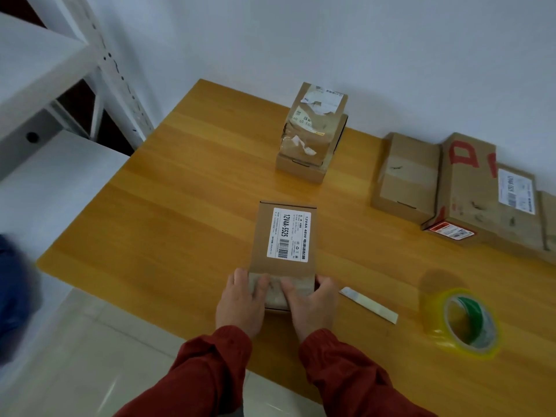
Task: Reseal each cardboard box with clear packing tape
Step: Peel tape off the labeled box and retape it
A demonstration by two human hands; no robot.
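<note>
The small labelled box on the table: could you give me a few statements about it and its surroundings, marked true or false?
1. Both hands, left hand and right hand, press on the near end of the labelled box. True.
2. The tape roll sits on top of that box. False: it lies on the table, to the right.
3. A stack of boxes stands near the wall. True.
4. The sleeves are green. False: they are red.
5. A loose strip lies beside the right hand. True.
</note>
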